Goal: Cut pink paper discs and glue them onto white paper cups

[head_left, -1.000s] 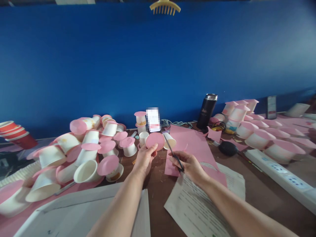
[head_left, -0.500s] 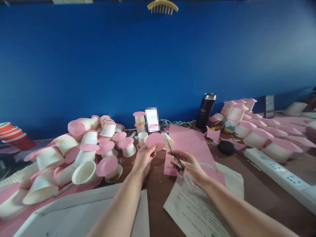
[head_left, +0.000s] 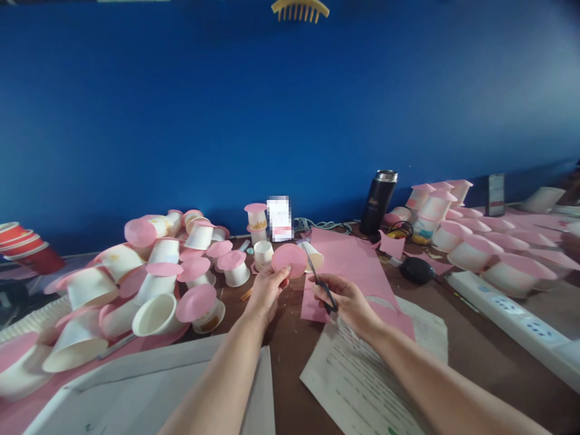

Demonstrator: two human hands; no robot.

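Note:
Between the thumb and fingers of my left hand [head_left: 268, 293] is a pink paper disc [head_left: 285, 255], its flat face turned towards me. A white paper cup [head_left: 316, 258] shows just behind the disc's right side; whether the two are joined I cannot tell. My right hand [head_left: 347, 299] is closed round the dark handles of a pair of scissors [head_left: 321, 283]. The blades point up and away, close to the disc's right edge and in front of the cup. Another small white cup [head_left: 263, 257] stands behind my left hand.
Many paper cups with pink discs [head_left: 198, 304] crowd the left, with more at the right [head_left: 489, 251]. Pink paper [head_left: 348, 260] and a printed sheet [head_left: 371, 374] lie on the brown table. A black flask [head_left: 379, 202], a phone [head_left: 279, 217] and a power strip [head_left: 507, 308] are around.
My left hand has shifted the pink disc slightly to the right, and the cup behind it has moved the same way. The scissors remain in my right hand, with the blades tilted slightly differently.

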